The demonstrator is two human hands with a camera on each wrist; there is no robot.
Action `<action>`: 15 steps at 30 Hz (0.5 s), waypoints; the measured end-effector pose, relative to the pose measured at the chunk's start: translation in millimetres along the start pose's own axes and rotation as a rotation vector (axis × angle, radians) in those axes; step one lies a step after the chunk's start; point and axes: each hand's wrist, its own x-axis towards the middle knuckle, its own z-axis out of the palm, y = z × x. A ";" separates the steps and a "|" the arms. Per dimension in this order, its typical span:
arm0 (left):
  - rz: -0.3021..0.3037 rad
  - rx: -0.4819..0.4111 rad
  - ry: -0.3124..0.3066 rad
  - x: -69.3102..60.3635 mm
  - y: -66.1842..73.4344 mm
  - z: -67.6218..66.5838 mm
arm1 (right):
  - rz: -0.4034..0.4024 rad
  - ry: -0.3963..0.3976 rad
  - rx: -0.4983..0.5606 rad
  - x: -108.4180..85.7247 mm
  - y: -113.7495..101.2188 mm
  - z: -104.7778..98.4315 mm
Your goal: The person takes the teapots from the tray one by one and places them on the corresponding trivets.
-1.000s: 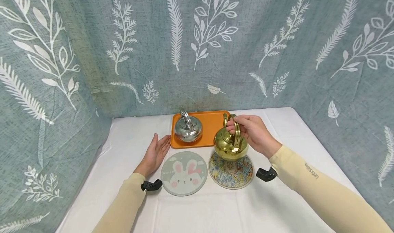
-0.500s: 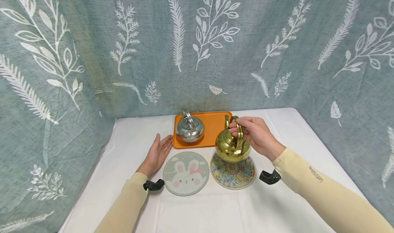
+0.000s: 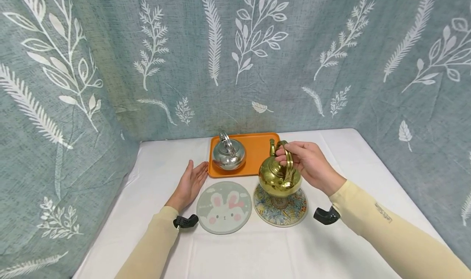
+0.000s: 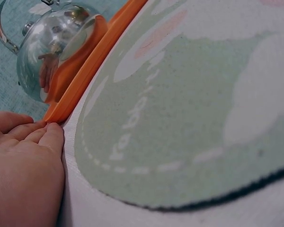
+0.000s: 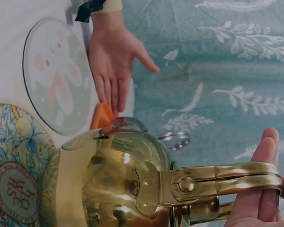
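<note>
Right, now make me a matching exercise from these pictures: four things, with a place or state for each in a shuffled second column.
Column one
1. Gold-coloured kettle
2. Silver kettle
3. Round rabbit mat
4. Left hand

Column two
A. Lying flat on the white tablecloth, beside the floral mat
B. Held in the right hand
C. Fingertips at a corner of the orange tray
D. Standing on that tray

Pairs: 1-B, 2-D, 3-A, 4-C

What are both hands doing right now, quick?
Left hand: open, fingertips touching the corner of the orange tray.
Right hand: closed, holding the gold-colored kettle by its handle.
</note>
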 end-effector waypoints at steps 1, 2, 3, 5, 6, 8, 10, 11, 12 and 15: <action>0.001 -0.003 -0.001 0.2 0.0 0.2 | 0.000 -0.001 -0.002 -1.2 -0.1 -0.3; 0.002 -0.004 -0.003 0.5 0.0 0.4 | 0.000 0.000 0.000 -2.3 -0.3 -0.5; 0.003 -0.004 -0.005 1.0 -0.1 0.2 | -0.001 -0.003 -0.002 -3.3 -0.6 -0.6; 0.003 -0.005 -0.008 2.9 -0.9 -0.4 | -0.001 -0.005 -0.003 -5.2 -1.0 -0.4; 0.003 -0.002 -0.008 3.9 -1.3 -1.1 | 0.000 -0.007 -0.006 -5.8 -1.2 -0.6; 0.002 0.001 -0.005 5.3 -1.9 -2.5 | 0.005 -0.007 -0.007 -6.5 -0.7 -0.8; 0.001 0.003 -0.005 5.8 -2.1 -3.7 | 0.012 -0.003 -0.008 -6.7 0.8 -1.4; 0.000 0.002 -0.005 5.9 -2.1 -4.3 | 0.016 0.000 -0.006 -6.6 1.8 -1.7; -0.001 0.002 -0.005 5.6 -2.0 -4.9 | 0.019 0.004 -0.004 -6.4 3.0 -2.2; -0.004 -0.006 -0.005 5.1 -1.6 -6.2 | 0.022 0.009 0.003 -6.2 6.3 -2.9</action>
